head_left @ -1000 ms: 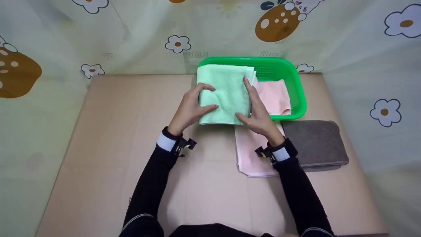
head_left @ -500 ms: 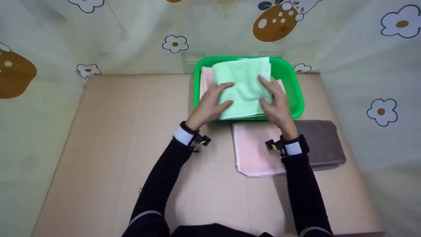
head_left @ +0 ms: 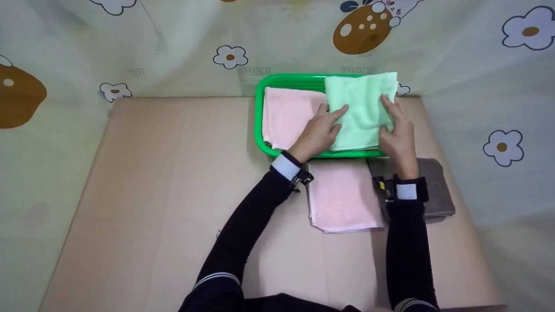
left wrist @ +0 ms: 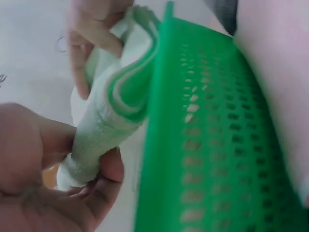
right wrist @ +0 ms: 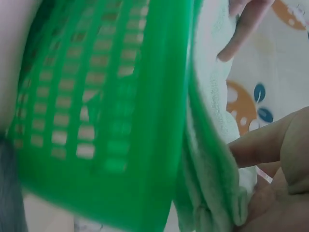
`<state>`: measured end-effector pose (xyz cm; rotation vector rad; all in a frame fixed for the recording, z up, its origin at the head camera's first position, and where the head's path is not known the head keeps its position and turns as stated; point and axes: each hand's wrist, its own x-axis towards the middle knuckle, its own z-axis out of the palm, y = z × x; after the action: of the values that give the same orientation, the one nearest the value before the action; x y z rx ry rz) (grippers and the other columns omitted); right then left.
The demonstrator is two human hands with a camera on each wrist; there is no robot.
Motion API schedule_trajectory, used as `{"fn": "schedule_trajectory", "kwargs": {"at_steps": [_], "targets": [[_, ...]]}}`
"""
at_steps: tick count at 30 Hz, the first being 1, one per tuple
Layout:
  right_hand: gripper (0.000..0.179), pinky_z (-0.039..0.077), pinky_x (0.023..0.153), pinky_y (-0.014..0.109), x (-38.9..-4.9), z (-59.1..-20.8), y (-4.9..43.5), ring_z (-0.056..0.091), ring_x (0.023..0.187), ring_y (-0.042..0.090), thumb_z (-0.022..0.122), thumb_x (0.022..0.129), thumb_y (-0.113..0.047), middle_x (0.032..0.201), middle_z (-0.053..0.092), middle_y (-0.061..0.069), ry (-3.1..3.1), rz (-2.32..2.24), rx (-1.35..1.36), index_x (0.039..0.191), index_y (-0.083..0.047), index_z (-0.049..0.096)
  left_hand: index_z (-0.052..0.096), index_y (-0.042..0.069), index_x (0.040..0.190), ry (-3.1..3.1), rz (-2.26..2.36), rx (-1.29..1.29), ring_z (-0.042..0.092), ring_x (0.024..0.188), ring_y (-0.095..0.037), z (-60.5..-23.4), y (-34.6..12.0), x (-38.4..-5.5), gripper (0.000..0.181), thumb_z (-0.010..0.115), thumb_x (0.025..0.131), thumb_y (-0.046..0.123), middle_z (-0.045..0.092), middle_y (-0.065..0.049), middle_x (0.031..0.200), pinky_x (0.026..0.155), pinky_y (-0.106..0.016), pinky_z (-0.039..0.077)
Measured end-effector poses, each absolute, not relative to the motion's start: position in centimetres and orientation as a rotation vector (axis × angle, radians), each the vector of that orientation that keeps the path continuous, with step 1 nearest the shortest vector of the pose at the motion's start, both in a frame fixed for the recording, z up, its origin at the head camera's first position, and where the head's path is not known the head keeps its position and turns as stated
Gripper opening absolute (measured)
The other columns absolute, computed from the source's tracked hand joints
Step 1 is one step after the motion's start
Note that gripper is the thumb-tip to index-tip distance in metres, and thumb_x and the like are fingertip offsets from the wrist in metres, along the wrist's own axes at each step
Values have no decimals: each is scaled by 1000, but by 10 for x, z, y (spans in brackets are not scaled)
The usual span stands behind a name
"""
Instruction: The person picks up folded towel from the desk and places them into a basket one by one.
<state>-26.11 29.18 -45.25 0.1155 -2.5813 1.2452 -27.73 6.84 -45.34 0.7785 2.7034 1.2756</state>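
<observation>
- One surface (head_left: 173,195), tan and smooth, carries everything.
- One green basket (head_left: 259,112), looks like plastic: rounded rectangle, perforated walls.
- Four folded cloths I can count. One grey cloth (head_left: 438,190), thick-looking rectangle, by the basket's front right; one pink cloth (head_left: 344,195) just left of it.
- One mint cloth (head_left: 360,117), fuzzy, several layers, held over the basket's right half and poking past the rim.
- One smaller pink cloth (head_left: 290,112) inside, left half.
- Two hands: left hand (head_left: 316,135) and right hand (head_left: 401,135), fingers barely apart, each pinching a mint side edge.
</observation>
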Motion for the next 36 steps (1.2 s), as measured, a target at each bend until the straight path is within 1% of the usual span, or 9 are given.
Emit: {"fn": "schedule_trajectory", "kwargs": {"at_steps": [2, 4, 6, 9, 11, 14, 19, 27, 36], "targets": [[80, 36, 120, 49, -262, -455, 297, 23, 158, 29, 43, 87, 20, 167, 35, 5, -2630, 1179, 63, 157, -20, 44, 42, 18, 159, 2746, 1225, 767, 56, 123, -22, -458, 78, -279, 51, 52, 108, 15, 37, -23, 155, 95, -26, 51], [83, 48, 104, 49, -264, -458, 300, 31, 154, 35, 42, 87, 19, 169, 31, 8, -2683, 1099, 21, 159, -22, 41, 44, 17, 158, 2784, 1161, 769, 44, 146, -29, -461, 87, -281, 52, 55, 107, 14, 26, -27, 165, 105, -29, 50], [84, 48, 79, 47, -266, -462, 302, 38, 149, 39, 41, 86, 17, 170, 28, 11, -2721, 1013, 12, 160, -24, 40, 44, 16, 158, 2804, 1086, 781, 30, 155, -34, -465, 94, -282, 54, 58, 106, 13, 21, -28, 167, 110, -32, 48], [83, 39, 67, 44, -269, -468, 304, 45, 143, 40, 39, 86, 17, 169, 30, 13, -2730, 919, 47, 159, -22, 41, 40, 12, 160, 2832, 944, 824, 38, 150, -34, -471, 101, -285, 58, 60, 105, 15, 28, -27, 163, 111, -34, 47], [81, 42, 71, 47, -271, -472, 306, 43, 146, 39, 39, 87, 18, 169, 31, 12, -2721, 899, 78, 159, -19, 42, 38, 11, 160, 2847, 831, 841, 44, 145, -34, -475, 105, -286, 60, 61, 105, 17, 32, -27, 161, 112, -37, 45], [77, 48, 93, 50, -275, -478, 307, 36, 151, 36, 42, 88, 22, 170, 29, 9, -2721, 913, 108, 158, -11, 42, 39, 12, 160, 2887, 627, 829, 50, 140, -33, -479, 107, -290, 59, 58, 106, 24, 38, -26, 159, 113, -40, 43], [67, 35, 121, 51, -280, -486, 307, 34, 153, 36, 51, 91, 22, 166, 36, 12, -2766, 926, 115, 154, -2, 45, 44, 23, 158, 2940, 300, 743, 44, 142, -28, -483, 108, -297, 52, 49, 109, 37, 43, -17, 160, 110, -39, 40], [46, 39, 116, 57, -279, -487, 304, 50, 139, 44, 55, 93, 16, 148, 58, 21, -2807, 847, 117, 136, 2, 65, 46, 34, 157, 2924, 124, 667, 31, 151, -22, -484, 108, -300, 52, 46, 107, 49, 11, -3, 175, 110, -35, 38], [33, 41, 112, 60, -279, -490, 301, 51, 131, 49, 47, 99, 5, 141, 62, 25, -2897, 620, 189, 121, 8, 72, 43, 33, 158, 2848, 3, 703, 22, 157, -23, -484, 109, -302, 51, 36, 110, 48, 23, 2, 173, 120, -35, 29]]}}
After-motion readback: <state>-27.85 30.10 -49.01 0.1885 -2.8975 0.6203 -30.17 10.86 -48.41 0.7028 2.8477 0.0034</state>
